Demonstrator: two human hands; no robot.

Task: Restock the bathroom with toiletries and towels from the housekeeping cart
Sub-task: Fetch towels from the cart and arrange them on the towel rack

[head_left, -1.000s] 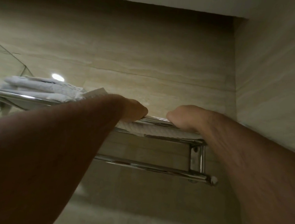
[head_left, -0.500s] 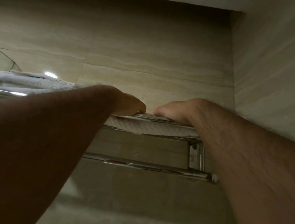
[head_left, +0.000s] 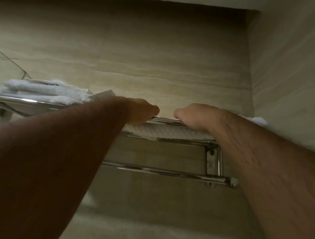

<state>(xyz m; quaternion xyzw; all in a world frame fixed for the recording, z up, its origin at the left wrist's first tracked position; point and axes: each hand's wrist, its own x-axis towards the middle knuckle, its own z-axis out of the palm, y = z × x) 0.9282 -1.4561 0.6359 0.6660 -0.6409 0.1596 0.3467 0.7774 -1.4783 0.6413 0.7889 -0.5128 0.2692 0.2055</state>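
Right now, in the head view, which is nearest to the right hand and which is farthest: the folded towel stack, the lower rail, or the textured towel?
1. Textured towel: directly under the right hand.
2. Lower rail: below the hand.
3. Folded towel stack: far to the left.

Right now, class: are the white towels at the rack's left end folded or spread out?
Folded: the white towels lie in stacked layers on the chrome rack.

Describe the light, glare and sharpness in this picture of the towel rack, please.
Head view: dim, warm light overall; the left forearm lies in deep shadow, the right forearm is lighter; glare streaks run along the chrome towel rack; the wall darkens toward the ceiling; slightly soft, yet the weave of the white towel shows.
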